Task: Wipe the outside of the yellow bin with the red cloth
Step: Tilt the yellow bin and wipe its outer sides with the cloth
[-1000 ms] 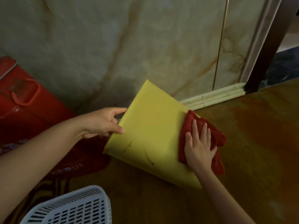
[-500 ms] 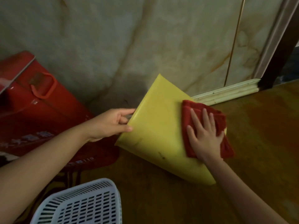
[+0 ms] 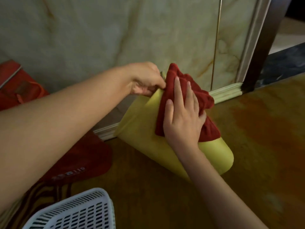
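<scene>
The yellow bin [image 3: 145,134] lies tilted on the brown floor, its base toward me and its rim toward the wall. My left hand [image 3: 145,80] grips the bin at its upper rim corner. My right hand [image 3: 183,118] lies flat, fingers spread, pressing the red cloth [image 3: 203,96] against the bin's upper side. The cloth bunches up past my fingertips and covers part of the rim. The bin's opening is hidden from view.
A marbled wall [image 3: 115,38] with a pale skirting board [image 3: 227,93] stands right behind the bin. A red bag [image 3: 18,86] and red mat [image 3: 85,161] lie at the left. A white slotted basket [image 3: 79,210] sits at the bottom left. A dark door frame [image 3: 264,47] rises at the right.
The bin has been turned, so its base now points toward me. My left hand shifted up to the rim corner, and my right hand slid the cloth up toward the rim.
</scene>
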Action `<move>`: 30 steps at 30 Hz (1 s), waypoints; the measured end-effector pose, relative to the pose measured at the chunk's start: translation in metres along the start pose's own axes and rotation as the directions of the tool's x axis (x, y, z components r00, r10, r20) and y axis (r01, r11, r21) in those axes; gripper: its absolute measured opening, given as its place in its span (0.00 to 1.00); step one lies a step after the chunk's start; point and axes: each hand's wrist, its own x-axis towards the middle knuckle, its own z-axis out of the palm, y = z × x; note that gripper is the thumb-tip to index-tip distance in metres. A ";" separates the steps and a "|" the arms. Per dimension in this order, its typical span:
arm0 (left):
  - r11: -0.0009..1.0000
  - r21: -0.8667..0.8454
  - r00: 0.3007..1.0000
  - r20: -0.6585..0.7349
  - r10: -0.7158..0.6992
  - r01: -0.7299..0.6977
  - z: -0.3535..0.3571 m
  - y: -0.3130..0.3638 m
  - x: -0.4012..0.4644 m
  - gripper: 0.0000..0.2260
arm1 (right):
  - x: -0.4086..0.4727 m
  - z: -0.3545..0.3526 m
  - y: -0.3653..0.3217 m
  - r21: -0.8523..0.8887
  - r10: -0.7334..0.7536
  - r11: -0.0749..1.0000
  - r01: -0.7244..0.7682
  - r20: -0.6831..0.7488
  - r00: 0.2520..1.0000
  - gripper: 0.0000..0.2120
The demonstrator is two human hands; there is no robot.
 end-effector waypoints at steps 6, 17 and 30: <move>0.967 0.197 0.985 -0.016 0.170 -0.164 -0.009 -0.039 -0.021 0.11 | 0.032 -0.002 0.044 -0.024 0.031 0.999 -0.032 -0.023 0.999 0.24; 0.954 0.238 0.959 -0.175 0.225 -0.181 0.003 -0.062 -0.036 0.04 | -0.029 -0.018 0.139 0.099 0.433 0.901 -0.422 -0.157 0.888 0.25; 0.987 0.060 0.984 -0.084 0.157 -0.152 0.004 -0.016 -0.016 0.10 | 0.052 -0.013 -0.014 0.233 0.084 0.969 -0.076 -0.024 0.996 0.24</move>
